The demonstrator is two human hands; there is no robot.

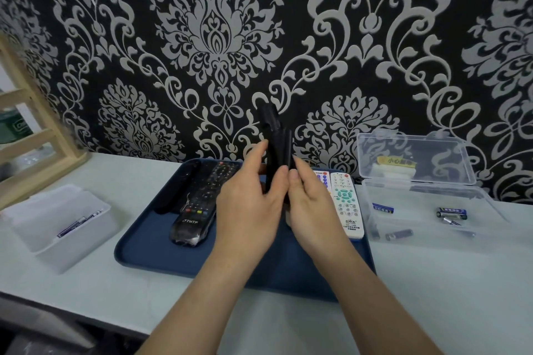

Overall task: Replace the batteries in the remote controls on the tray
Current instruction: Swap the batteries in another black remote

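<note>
1. The left hand (pixel 248 204) grips the lower part of a black remote control (pixel 275 141). Its fingers are curled round the left side and the thumb lies up along the left edge.
2. The right hand (pixel 313 210) pinches the same remote from the right, with its thumb tip touching the left hand's fingertips at the front face.
3. The remote stands nearly upright, raised above the dark blue tray (pixel 138 256), with its top end against the patterned wallpaper (pixel 216 37).
4. A narrow black strip runs along the remote's right edge; I cannot tell whether it is a loose battery cover.
5. On the tray lie:
   - a curved black remote (pixel 176 187);
   - a plastic-wrapped black remote (pixel 196 210) beside it;
   - a white remote (pixel 344 204) at the right edge;
   - a second white remote (pixel 323 179), mostly hidden behind the right hand.
6. Just right of the tray is a clear plastic box (pixel 432 199) with its lid up, holding several loose batteries (pixel 451 213).
7. To the left of the tray is a translucent white box (pixel 57 222) with one battery (pixel 76 225) inside.
8. All of this rests on a pale table (pixel 432 282).
</note>
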